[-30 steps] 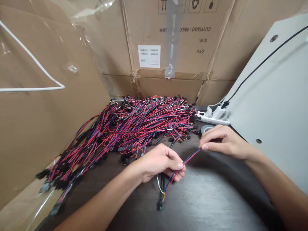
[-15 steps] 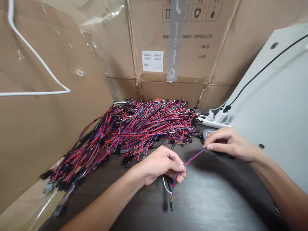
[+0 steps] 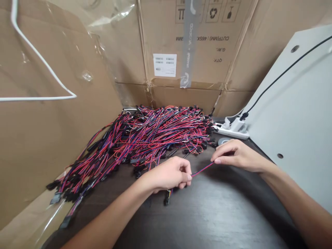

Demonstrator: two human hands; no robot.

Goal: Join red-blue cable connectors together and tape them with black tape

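Observation:
A thin wire harness (image 3: pixel 202 169) of red and blue wires runs taut between my two hands over the dark tabletop. My left hand (image 3: pixel 172 174) is closed in a pinch on it. Below that hand hangs the harness's black connector (image 3: pixel 166 199), with short yellow and white bits of wire by it. To the right, my right hand (image 3: pixel 234 155) pinches the harness between thumb and fingers; its far end is hidden by the hand. Just behind both hands lies a large heap of similar wire harnesses (image 3: pixel 160 135), red and blue with black connectors.
Behind the heap stands a cardboard box (image 3: pixel 166 41), and more cardboard (image 3: pixel 52 121) lines the left. A white power strip (image 3: pixel 230 130) with plugs sits at the back right, near a tape roll (image 3: pixel 224 141). A white panel (image 3: pixel 298 103) closes the right side.
Both hands have moved a little left with the harness. The connector end swung left and up, and now shows less below my left hand.

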